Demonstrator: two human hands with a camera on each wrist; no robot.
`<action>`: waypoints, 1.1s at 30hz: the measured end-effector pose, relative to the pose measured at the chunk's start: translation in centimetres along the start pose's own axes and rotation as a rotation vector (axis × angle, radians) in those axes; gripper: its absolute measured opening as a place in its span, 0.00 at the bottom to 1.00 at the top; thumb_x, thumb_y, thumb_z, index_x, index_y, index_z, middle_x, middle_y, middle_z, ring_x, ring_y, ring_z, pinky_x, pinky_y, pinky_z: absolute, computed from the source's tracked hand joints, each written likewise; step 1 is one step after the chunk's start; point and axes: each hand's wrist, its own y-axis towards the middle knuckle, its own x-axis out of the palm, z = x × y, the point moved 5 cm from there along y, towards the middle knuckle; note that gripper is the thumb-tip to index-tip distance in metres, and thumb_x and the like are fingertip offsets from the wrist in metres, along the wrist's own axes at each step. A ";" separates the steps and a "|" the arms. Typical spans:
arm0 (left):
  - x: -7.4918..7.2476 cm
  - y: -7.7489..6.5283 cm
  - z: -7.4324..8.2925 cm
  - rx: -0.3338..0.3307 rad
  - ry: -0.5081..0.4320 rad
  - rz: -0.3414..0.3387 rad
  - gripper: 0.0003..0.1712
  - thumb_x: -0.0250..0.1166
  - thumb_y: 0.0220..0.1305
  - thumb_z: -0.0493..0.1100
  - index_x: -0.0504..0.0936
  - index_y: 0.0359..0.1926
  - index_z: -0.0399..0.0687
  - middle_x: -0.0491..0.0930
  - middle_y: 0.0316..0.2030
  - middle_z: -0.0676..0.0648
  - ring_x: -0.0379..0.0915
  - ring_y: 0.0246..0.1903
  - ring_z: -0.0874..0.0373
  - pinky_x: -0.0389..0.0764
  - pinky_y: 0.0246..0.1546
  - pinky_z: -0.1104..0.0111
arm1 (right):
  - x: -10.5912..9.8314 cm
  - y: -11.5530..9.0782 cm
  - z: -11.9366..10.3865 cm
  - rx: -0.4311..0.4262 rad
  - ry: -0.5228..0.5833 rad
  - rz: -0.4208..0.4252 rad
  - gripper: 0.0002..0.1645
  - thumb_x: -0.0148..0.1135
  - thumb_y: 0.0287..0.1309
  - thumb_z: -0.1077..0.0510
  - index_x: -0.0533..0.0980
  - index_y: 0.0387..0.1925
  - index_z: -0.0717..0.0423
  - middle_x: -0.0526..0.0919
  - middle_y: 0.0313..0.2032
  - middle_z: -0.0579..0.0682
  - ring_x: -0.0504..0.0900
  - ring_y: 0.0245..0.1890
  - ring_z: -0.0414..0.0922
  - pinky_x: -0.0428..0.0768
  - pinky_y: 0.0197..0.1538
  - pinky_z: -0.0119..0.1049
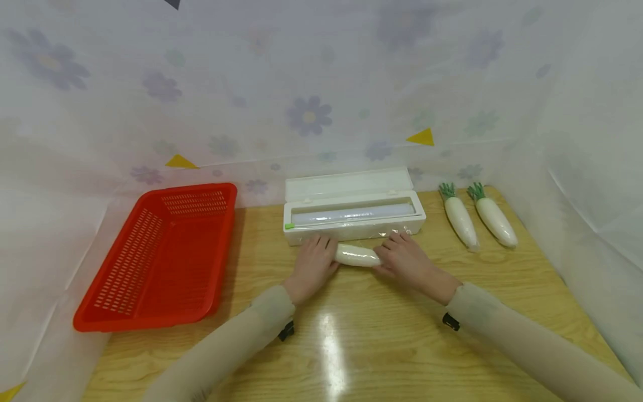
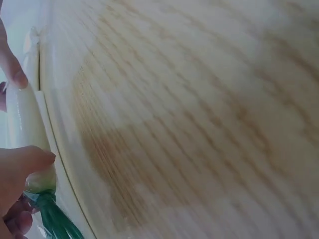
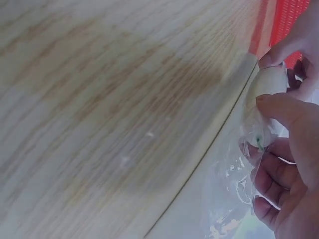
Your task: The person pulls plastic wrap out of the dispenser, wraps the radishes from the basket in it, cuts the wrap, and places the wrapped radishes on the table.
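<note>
A white radish (image 1: 358, 255) lies crosswise in front of the cling film box (image 1: 306, 239), held at both ends. My left hand (image 1: 312, 267) grips its left end; in the left wrist view the thumb presses the radish (image 2: 27, 122) just above its green leaves (image 2: 56, 219). My right hand (image 1: 406, 263) grips the other end, its thumb on top and its fingers curled beneath. Clear film (image 3: 227, 191) covers that end in the right wrist view and spreads crinkled beside the fingers. The box's lid (image 1: 349, 184) stands raised behind a pale roll (image 1: 351, 214).
A red plastic basket (image 1: 218, 279) stands on the left of the wooden table (image 1: 382, 346). Two more white radishes with green tops, one radish (image 1: 461, 223) beside another radish (image 1: 494, 221), lie at the back right. A flowered curtain (image 1: 261, 123) hangs behind.
</note>
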 end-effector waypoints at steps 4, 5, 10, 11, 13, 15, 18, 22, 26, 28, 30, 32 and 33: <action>0.1 -0.6 0.3 0.029 0.010 -0.028 0.20 0.68 0.55 0.54 0.74 0.39 0.45 0.75 0.35 0.49 0.68 0.37 0.54 0.70 0.39 0.63 | 0.4 -0.2 0.3 -0.010 0.019 -0.014 0.20 0.68 0.50 0.46 0.79 0.38 0.56 0.81 0.33 0.50 0.72 0.37 0.50 0.67 0.41 0.45; 0.1 -0.8 0.4 0.034 0.011 -0.038 0.20 0.67 0.55 0.55 0.74 0.38 0.45 0.76 0.34 0.49 0.68 0.37 0.54 0.70 0.39 0.63 | 0.5 -0.3 0.3 -0.014 0.024 -0.023 0.20 0.68 0.51 0.46 0.80 0.40 0.56 0.81 0.34 0.50 0.72 0.37 0.49 0.67 0.41 0.45; 0.6 -1.7 1.0 0.028 0.004 -0.061 0.23 0.65 0.56 0.58 0.76 0.39 0.44 0.77 0.35 0.47 0.69 0.38 0.54 0.71 0.39 0.63 | 0.8 -0.8 0.5 -0.026 0.049 -0.059 0.23 0.67 0.52 0.47 0.79 0.46 0.57 0.82 0.36 0.49 0.71 0.39 0.49 0.67 0.44 0.44; 0.6 -1.8 1.1 0.022 -0.003 -0.061 0.23 0.65 0.56 0.59 0.77 0.40 0.44 0.77 0.36 0.47 0.69 0.38 0.54 0.71 0.40 0.63 | 0.8 -0.9 0.6 -0.024 0.060 -0.062 0.23 0.67 0.52 0.47 0.79 0.47 0.57 0.82 0.37 0.49 0.72 0.39 0.49 0.67 0.45 0.44; 0.6 -2.1 1.2 0.016 -0.009 -0.069 0.24 0.64 0.57 0.60 0.77 0.40 0.44 0.77 0.36 0.48 0.68 0.38 0.54 0.70 0.40 0.63 | 0.7 -1.1 0.6 -0.019 0.069 -0.067 0.25 0.67 0.52 0.47 0.78 0.50 0.56 0.83 0.36 0.49 0.72 0.39 0.48 0.67 0.45 0.44; 0.4 -2.4 1.4 0.020 -0.011 -0.081 0.24 0.63 0.57 0.61 0.78 0.40 0.45 0.77 0.36 0.49 0.68 0.39 0.54 0.69 0.41 0.63 | 0.6 -1.4 0.5 -0.014 0.075 -0.073 0.28 0.67 0.52 0.47 0.76 0.52 0.55 0.83 0.36 0.48 0.72 0.39 0.47 0.67 0.45 0.44; -0.1 -3.1 1.7 0.044 -0.029 -0.088 0.23 0.63 0.58 0.60 0.78 0.40 0.46 0.77 0.35 0.49 0.67 0.38 0.54 0.68 0.41 0.63 | 0.5 -2.0 0.3 -0.005 0.083 -0.087 0.29 0.66 0.53 0.45 0.74 0.55 0.53 0.82 0.35 0.46 0.72 0.38 0.46 0.68 0.45 0.44; -0.6 -4.2 2.4 0.092 -0.056 -0.083 0.23 0.62 0.58 0.60 0.78 0.42 0.47 0.78 0.38 0.50 0.68 0.39 0.55 0.69 0.40 0.63 | 0.3 -3.2 -0.4 -0.017 0.098 -0.080 0.30 0.65 0.54 0.44 0.73 0.56 0.51 0.82 0.33 0.44 0.73 0.37 0.44 0.69 0.45 0.42; -1.0 -5.3 3.2 0.120 -0.095 -0.092 0.24 0.62 0.59 0.61 0.76 0.47 0.49 0.78 0.40 0.50 0.69 0.40 0.56 0.69 0.41 0.63 | -0.1 -4.5 -1.2 -0.065 0.116 -0.042 0.29 0.66 0.53 0.45 0.73 0.56 0.48 0.81 0.32 0.41 0.71 0.36 0.43 0.69 0.44 0.40; -1.1 -5.8 3.6 0.132 -0.105 -0.096 0.23 0.61 0.59 0.61 0.75 0.47 0.51 0.78 0.38 0.52 0.68 0.37 0.58 0.68 0.39 0.65 | -0.3 -5.1 -1.6 -0.086 0.125 -0.025 0.28 0.66 0.53 0.46 0.73 0.55 0.48 0.81 0.31 0.40 0.71 0.36 0.42 0.69 0.44 0.40; -1.2 -6.2 3.9 0.143 -0.108 -0.093 0.23 0.61 0.59 0.62 0.75 0.47 0.53 0.77 0.35 0.54 0.65 0.34 0.59 0.65 0.37 0.67 | -0.4 -5.6 -1.9 -0.095 0.146 -0.016 0.26 0.66 0.53 0.47 0.74 0.54 0.47 0.80 0.31 0.40 0.70 0.36 0.42 0.68 0.44 0.40; -1.3 -6.6 4.1 0.155 -0.105 -0.088 0.23 0.61 0.59 0.63 0.75 0.46 0.54 0.76 0.33 0.55 0.62 0.32 0.60 0.62 0.36 0.68 | -0.5 -6.0 -2.1 -0.098 0.166 -0.013 0.25 0.66 0.53 0.47 0.76 0.53 0.47 0.80 0.32 0.39 0.71 0.36 0.41 0.68 0.44 0.40; -1.3 -6.7 4.2 0.154 -0.103 -0.085 0.23 0.61 0.58 0.63 0.75 0.45 0.54 0.76 0.32 0.55 0.61 0.31 0.60 0.61 0.35 0.68 | -0.5 -6.2 -2.3 -0.094 0.179 -0.015 0.24 0.66 0.53 0.47 0.76 0.52 0.47 0.80 0.33 0.39 0.71 0.36 0.41 0.68 0.44 0.40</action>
